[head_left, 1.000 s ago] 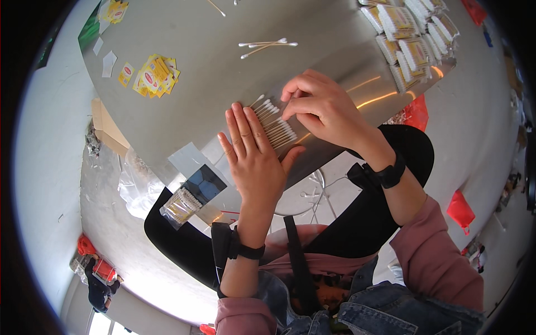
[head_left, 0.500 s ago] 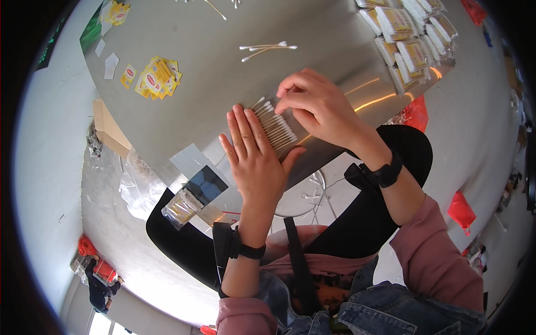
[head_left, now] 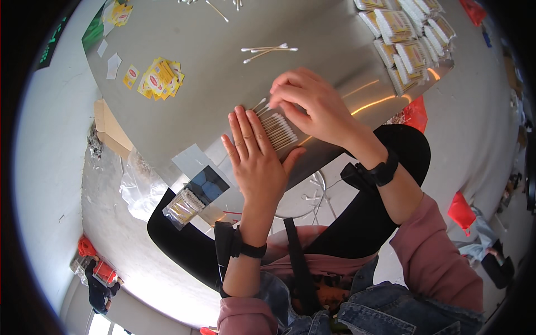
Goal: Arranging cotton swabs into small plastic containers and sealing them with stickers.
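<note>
My left hand (head_left: 254,153) lies flat, fingers stretched, over the stick ends of a row of cotton swabs (head_left: 279,132) on the metal table. The white tips stick out to the right of its fingers. At the upper end of the row, a few swabs lie apart at a slant. There my right hand (head_left: 310,106) has thumb and fingers drawn together on the tip of a cotton swab (head_left: 266,107); the fingertips partly hide it. Farther off, several loose cotton swabs (head_left: 270,51) lie crossed.
Yellow printed cards (head_left: 160,79) are piled at the left of the table (head_left: 201,84). Packed swab bundles (head_left: 410,56) stack at the far right. Near the front left edge are a filled swab bag (head_left: 184,206) and a dark flat piece (head_left: 207,186). People show at the sides.
My right hand has shifted slightly left, and its fingertips have come down to the slanted swabs. The left hand stays pressed flat. At the far right a person has come into view.
</note>
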Demonstrator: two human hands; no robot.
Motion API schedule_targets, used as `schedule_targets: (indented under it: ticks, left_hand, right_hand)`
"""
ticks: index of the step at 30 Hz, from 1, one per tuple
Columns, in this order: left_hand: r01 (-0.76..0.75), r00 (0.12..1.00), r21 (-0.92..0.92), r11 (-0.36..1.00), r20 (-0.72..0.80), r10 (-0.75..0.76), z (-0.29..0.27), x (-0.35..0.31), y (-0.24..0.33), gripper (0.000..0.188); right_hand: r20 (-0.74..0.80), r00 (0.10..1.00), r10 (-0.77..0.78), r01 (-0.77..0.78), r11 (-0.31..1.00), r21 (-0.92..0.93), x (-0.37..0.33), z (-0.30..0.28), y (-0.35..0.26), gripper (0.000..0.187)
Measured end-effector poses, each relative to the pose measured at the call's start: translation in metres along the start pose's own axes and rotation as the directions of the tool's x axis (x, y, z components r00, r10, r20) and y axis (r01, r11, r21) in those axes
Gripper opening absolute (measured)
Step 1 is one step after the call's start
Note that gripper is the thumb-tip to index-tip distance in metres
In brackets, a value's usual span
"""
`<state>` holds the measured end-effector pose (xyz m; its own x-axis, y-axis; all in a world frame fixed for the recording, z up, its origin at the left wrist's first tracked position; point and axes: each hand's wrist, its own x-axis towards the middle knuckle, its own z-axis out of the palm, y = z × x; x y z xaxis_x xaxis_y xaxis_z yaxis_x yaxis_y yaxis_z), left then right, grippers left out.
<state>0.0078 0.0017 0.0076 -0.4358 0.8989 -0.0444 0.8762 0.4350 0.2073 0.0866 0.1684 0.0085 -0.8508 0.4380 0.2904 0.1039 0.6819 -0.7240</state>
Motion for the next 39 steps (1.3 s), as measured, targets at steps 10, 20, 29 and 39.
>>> schedule_targets:
  ticks: [10, 20, 29, 39]
  left_hand:
    - [0.020, 1.000, -0.066, 0.998, -0.009, -0.021, 0.000, -0.003, 0.001, 0.115]
    - [0.016, 0.999, -0.015, 1.000, 0.036, -0.016, -0.005, -0.018, -0.004, 0.109]
    - [0.023, 0.998, -0.065, 0.998, 0.059, -0.020, -0.010, -0.027, -0.010, 0.107]
    - [-0.057, 0.917, -0.978, 0.202, -0.131, -0.377, -0.006, -0.015, -0.004, 0.074]
  right_hand:
    - [-0.054, 0.995, -0.088, 0.080, 0.988, -0.135, 0.018, 0.014, 0.003, 0.009]
    - [-0.037, 0.997, -0.070, 0.067, 0.994, -0.082, 0.016, 0.014, 0.008, 0.011]
    - [-0.213, 0.977, 0.004, -0.038, 0.987, -0.153, 0.025, 0.009, 0.017, 0.010]
    - [-0.097, 0.926, 0.366, -0.200, 0.692, 0.694, 0.005, 0.010, -0.005, 0.026]
